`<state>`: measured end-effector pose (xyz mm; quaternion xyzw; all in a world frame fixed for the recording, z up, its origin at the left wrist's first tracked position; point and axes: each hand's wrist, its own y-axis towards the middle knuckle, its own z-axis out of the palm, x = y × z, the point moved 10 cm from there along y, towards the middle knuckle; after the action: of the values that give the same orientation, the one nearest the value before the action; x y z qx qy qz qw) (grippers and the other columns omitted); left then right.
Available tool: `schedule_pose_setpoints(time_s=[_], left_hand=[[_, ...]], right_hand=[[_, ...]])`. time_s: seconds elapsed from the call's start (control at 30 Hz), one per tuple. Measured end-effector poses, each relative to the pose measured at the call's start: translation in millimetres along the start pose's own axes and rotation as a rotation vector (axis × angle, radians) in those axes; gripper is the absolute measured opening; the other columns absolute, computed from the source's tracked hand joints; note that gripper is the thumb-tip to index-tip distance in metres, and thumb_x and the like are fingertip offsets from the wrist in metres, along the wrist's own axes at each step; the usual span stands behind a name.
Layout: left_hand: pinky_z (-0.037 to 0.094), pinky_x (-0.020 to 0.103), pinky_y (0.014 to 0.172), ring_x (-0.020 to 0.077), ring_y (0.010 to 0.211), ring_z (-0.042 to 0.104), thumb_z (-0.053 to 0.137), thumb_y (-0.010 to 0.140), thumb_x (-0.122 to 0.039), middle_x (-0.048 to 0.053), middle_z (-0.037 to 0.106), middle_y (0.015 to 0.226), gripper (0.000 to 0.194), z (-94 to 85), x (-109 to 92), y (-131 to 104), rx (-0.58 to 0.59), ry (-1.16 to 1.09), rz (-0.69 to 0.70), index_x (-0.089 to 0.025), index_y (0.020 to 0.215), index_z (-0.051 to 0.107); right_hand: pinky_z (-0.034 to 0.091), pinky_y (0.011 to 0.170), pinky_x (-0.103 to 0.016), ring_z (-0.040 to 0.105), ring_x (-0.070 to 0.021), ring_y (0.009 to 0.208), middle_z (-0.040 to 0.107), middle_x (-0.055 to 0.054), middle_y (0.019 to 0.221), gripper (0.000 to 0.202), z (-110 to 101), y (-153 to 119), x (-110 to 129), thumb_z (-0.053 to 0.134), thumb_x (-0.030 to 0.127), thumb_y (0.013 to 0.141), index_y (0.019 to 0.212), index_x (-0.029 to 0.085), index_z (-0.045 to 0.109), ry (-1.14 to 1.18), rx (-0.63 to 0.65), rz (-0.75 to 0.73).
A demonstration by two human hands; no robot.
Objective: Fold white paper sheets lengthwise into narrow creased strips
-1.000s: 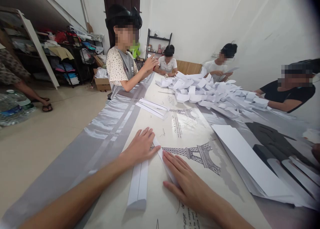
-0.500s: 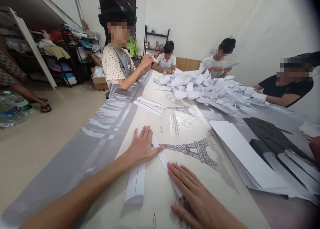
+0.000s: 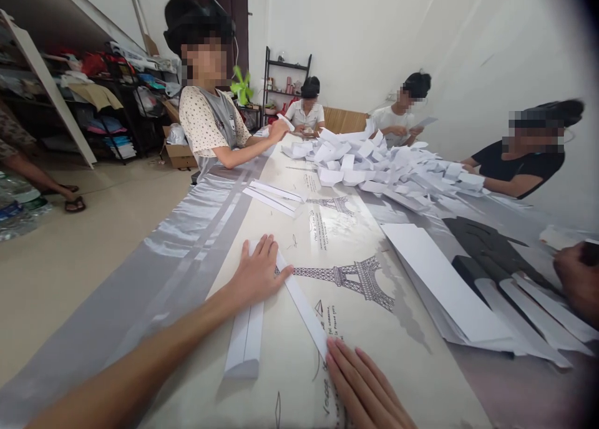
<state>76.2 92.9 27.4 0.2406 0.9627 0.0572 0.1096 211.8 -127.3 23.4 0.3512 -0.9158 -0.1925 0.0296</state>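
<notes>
White folded paper strip (image 3: 305, 310) lies slantwise on the printed tablecloth (image 3: 281, 379), low centre of view; clock positions below are taken from its middle. Left hand (image 3: 256, 272) at 10 o'clock: palm down, fingers slightly spread, thumb extended across the strip's upper end. Right hand (image 3: 360, 379) between 4 and 5 o'clock: flat, fingers side by side, fingertips at the strip's lower end. Neither hand is curled in a grasp. Second paper strip (image 3: 246, 342), at 8 o'clock, runs under the left hand; whether the two strips join there cannot be told. Eiffel Tower print (image 3: 360, 282) between 2 and 3 o'clock. White paper stack (image 3: 449, 292) at 3 o'clock. Flat strips (image 3: 271, 198) between 11 and 12 o'clock. Heap of folded white paper (image 3: 374, 161) at 1 o'clock. Co-worker in black shirt (image 3: 519, 164) at 2 o'clock.
</notes>
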Motion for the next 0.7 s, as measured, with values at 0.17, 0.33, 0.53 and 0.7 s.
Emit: schedule_pose_setpoints(time_s=[0.17, 0.33, 0.53, 0.7], left_hand=[[0.018, 0.067, 0.117, 0.0326, 0.149, 0.029, 0.035, 0.102, -0.049, 0.021, 0.037, 0.158, 0.054, -1.5, 2.3, 1.8, -0.026, 0.009, -0.009, -0.012, 0.141, 0.043], [0.019, 0.067, 0.116, 0.0328, 0.148, 0.031, 0.036, 0.101, -0.05, 0.02, 0.039, 0.156, 0.057, -0.4, 2.3, 1.9, -0.043, 0.007, 0.003, -0.013, 0.143, 0.041], [0.02, 0.065, 0.115, 0.0325, 0.146, 0.033, 0.042, 0.1, -0.05, 0.02, 0.043, 0.154, 0.05, -3.6, 3.3, 1.3, -0.087, -0.013, 0.021, -0.016, 0.136, 0.045], [0.024, 0.059, 0.114, 0.0275, 0.119, 0.058, 0.041, 0.103, -0.036, 0.011, 0.065, 0.123, 0.023, -20.0, 6.2, 5.7, -0.138, 0.001, 0.022, -0.02, 0.112, 0.054]], right_hand=[[0.055, 0.1, -0.039, 0.06, -0.0302, 0.126, 0.063, -0.016, 0.137, 0.052, -16.5, 15.9, -2.0, 0.054, 0.033, 0.099, 0.145, 0.01, 0.049, 0.078, -0.012, 0.022], [0.053, 0.055, -0.035, 0.064, -0.0219, 0.063, 0.069, -0.006, 0.073, 0.032, -6.5, 85.8, -42.0, 0.041, 0.024, 0.104, 0.125, 0.012, 0.062, 0.166, 0.086, 0.17], [0.051, 0.066, -0.036, 0.059, -0.0224, 0.078, 0.063, -0.008, 0.085, 0.028, 27.2, 126.4, -53.9, 0.039, 0.014, 0.102, 0.121, 0.011, 0.06, 0.055, 0.032, 0.124], [0.05, 0.069, -0.036, 0.054, -0.0218, 0.079, 0.058, -0.007, 0.087, 0.026, 29.4, 116.1, -52.7, 0.042, 0.016, 0.102, 0.121, 0.011, 0.06, 0.112, 0.007, 0.13]])
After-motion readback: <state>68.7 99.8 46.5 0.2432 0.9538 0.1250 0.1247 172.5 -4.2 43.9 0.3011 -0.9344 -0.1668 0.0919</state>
